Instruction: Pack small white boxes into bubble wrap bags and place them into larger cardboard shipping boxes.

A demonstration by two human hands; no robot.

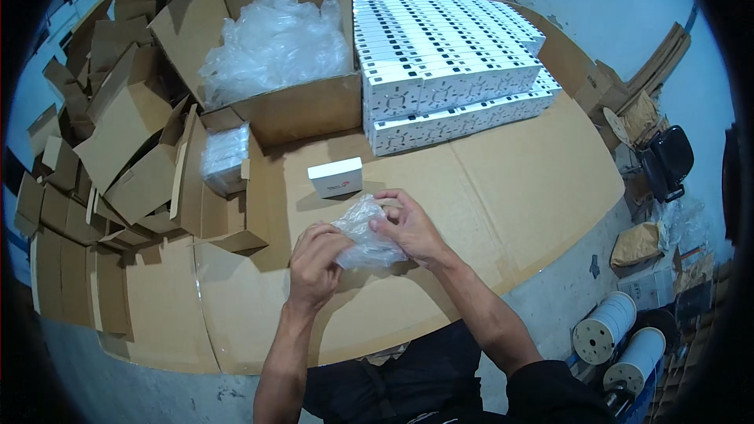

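Note:
Between my hands, above the cardboard-covered table (440,228), is a crumpled clear plastic bag (366,237). My left hand (318,261) grips its left side with bent fingers. On the upper right, my right hand (410,228) pinches the bag between thumb and fingers. Whether anything lies inside the bag I cannot tell. Just beyond my hands stands a small white box (336,178) on the table. To the left, an opened cardboard carton (257,224) holds several plastic-wrapped packets (225,159) at its far end.
Behind, a large carton (306,110) is heaped with clear plastic bags (279,43). Stacked rows of white printed boxes (455,82) fill the back right. Opened cartons (126,141) pile up at the left. On the floor at right are cable spools (605,328) and a black chair (667,159).

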